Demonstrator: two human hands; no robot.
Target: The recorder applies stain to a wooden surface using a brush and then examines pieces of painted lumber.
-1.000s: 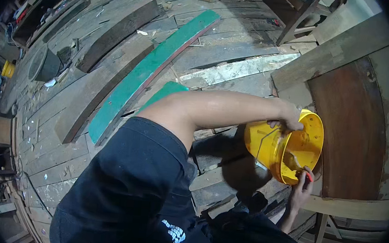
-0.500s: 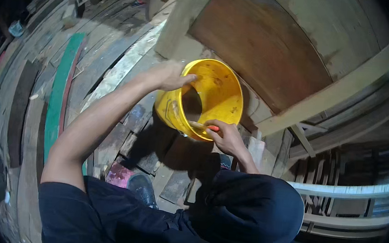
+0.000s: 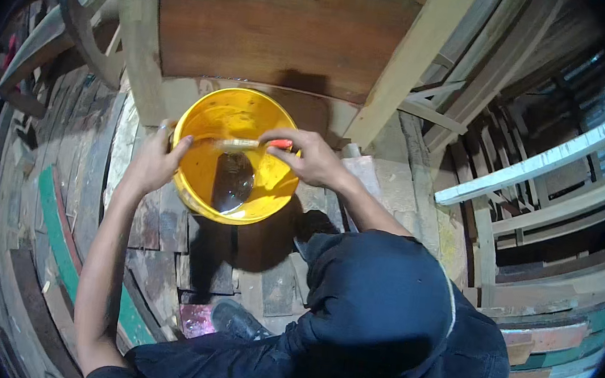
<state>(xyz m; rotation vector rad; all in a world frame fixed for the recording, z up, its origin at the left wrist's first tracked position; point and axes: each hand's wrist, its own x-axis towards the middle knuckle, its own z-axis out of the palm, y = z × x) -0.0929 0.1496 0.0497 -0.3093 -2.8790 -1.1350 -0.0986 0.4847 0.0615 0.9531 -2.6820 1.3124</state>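
Observation:
A yellow bucket (image 3: 197, 110) is tipped toward me, its mouth showing and dark liquid (image 3: 233, 182) pooled low inside. My left hand (image 3: 150, 163) grips the bucket's left rim, thumb over the inner edge. From the right, my right hand (image 3: 309, 159) pinches the orange-red handle of a paintbrush (image 3: 240, 144). The brush lies level across the bucket's mouth, above the liquid, with its blurred bristle end pointing to my left hand. Dark smears mark the bucket's inner wall.
Beyond the bucket stands a wooden piece with a reddish-brown panel (image 3: 281, 30) and pale posts (image 3: 409, 64). A green board (image 3: 58, 227) lies at left on the plank floor (image 3: 141, 272). Wooden frames and a pale beam (image 3: 538, 164) fill the right; a curved wooden chair (image 3: 79, 14) is far left.
My view has swung to the right. The brush has moved from the bucket's near rim to across its mouth, its bristle end now near my left hand, which still holds the left rim.

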